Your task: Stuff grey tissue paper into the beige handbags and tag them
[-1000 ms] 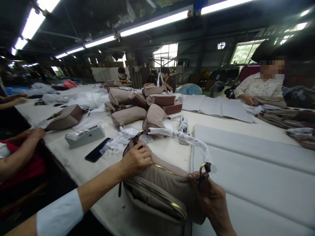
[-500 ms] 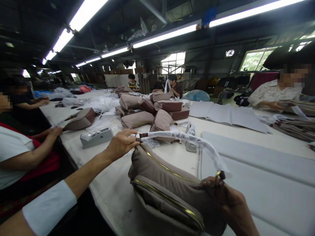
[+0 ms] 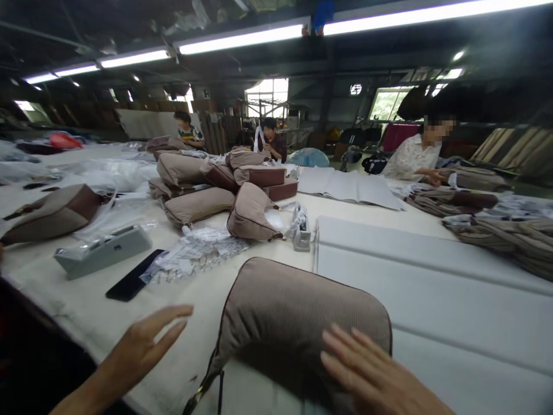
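A taupe shoulder bag [image 3: 311, 300] with dark piping lies in front of me on the white table [image 3: 203, 311], its curved back edge turned away and its strap end toward me at the lower left. My right hand [image 3: 367, 369] is spread flat over the bag's near right part; whether the palm touches it I cannot tell. Left of the bag, my left hand [image 3: 138, 346] hovers above the table with fingers apart and nothing in it. Just beyond lie a dark phone [image 3: 132, 276] and a clear plastic bag of white tags [image 3: 194, 253].
A pile of similar bags [image 3: 199, 204] stands mid-table, with a grey tape dispenser [image 3: 103, 251] to its left and a smaller dispenser [image 3: 301, 233] to its right. Grey sheets [image 3: 432, 276] cover the right side. A co-worker [image 3: 417, 155] handles bags at the far right.
Both hands have let go of the strap ends. The bag has gone from being held up to lying turned over on the table. My view has swung right.
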The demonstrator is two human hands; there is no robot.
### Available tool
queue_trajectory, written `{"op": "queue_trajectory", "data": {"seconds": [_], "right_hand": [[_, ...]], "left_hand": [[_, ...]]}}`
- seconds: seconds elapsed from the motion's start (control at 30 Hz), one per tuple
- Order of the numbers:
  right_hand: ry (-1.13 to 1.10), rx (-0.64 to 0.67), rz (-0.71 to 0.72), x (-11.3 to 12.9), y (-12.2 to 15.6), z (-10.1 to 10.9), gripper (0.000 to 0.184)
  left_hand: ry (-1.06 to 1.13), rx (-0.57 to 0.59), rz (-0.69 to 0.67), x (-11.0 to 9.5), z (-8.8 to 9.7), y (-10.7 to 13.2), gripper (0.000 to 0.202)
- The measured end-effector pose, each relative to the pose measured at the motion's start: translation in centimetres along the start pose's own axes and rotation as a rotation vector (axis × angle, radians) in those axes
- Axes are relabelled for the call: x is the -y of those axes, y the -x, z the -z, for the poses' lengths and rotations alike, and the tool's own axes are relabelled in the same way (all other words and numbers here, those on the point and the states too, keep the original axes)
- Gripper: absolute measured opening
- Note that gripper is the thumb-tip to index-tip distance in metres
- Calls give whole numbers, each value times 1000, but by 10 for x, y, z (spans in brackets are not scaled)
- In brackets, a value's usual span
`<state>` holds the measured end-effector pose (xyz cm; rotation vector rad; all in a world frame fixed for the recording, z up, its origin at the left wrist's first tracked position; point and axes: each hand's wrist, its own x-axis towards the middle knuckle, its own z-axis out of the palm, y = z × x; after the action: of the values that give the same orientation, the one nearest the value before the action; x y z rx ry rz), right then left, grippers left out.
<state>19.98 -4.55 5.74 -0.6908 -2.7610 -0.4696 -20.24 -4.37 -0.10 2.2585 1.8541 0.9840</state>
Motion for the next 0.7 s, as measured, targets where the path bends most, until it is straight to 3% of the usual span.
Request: {"op": "queue_trajectory", "data": {"seconds": [0.03,0.1,0.2,0.27,0.33,0.43,0.53,0.57,0.63,0.7], "right_hand": [[54,-38,-108,-3,-10,-5,50],[145,-79,-314,-15,-27,-27,67],[152,48,-481,-39,-36,-71,72],[143,148,-594,-52,-32,-94,64],[151,161,-654,-55,-30,-106,62],[64,136,-494,-46,-36,-111,69],[-90,174,-358,-44,-37,-111,69],[-115,176,-374,-47,-31,-110,66],[-125,104,-517,-51,-7,-107,60],[-126,-80,-860,-45,31,-107,58]], "left_hand": [[-12,-6,7,-10,-8,-19,38],[-91,-62,-164,-37,-36,-57,50],[-233,61,-350,-70,-95,-97,63],[-262,147,-309,-80,-127,-108,58],[-278,175,-237,-83,-144,-110,54],[-248,228,-282,-85,-147,-110,60],[-143,361,-309,-79,-138,-114,61],[-109,376,-239,-72,-134,-115,62],[8,351,26,-54,-124,-113,68],[299,352,375,-35,-114,-100,76]]}}
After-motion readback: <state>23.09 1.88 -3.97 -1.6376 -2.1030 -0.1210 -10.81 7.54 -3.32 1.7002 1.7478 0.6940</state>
